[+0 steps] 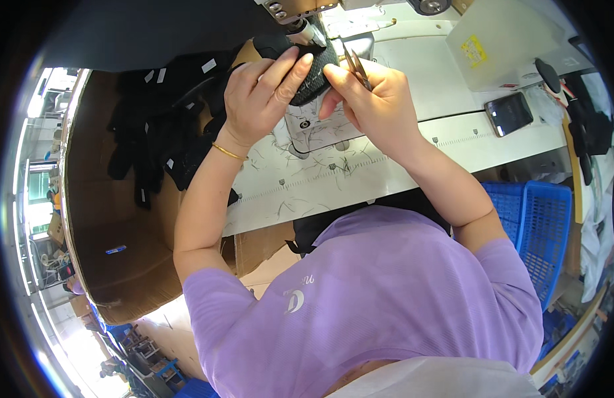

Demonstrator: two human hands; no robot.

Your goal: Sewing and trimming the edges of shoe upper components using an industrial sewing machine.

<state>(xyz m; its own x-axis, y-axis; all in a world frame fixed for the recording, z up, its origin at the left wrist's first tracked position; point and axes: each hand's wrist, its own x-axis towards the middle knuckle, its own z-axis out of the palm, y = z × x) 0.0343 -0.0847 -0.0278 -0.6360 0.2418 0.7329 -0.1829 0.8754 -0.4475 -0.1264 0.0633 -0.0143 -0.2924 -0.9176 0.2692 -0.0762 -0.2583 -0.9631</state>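
A black fabric piece (312,86) lies bunched under the head of a sewing machine (306,32). My left hand (259,99) presses and grips its left side, fingertips closed on the cloth near the needle area. In my right hand (380,109) is a small pair of dark, pointed thread snips (357,69), blades upward and slightly apart. That hand's thumb and index finger are close to the fabric's right edge. Whether they touch the cloth is hard to tell. The needle and presser foot are mostly hidden by the machine and the fabric.
Left of the white machine table (400,174), a cardboard box (121,265) holds black garment pieces (144,136) with white tags. Loose dark threads litter the tabletop. At the right are a phone (509,114), a translucent plastic bin (499,46) and blue crates (544,232).
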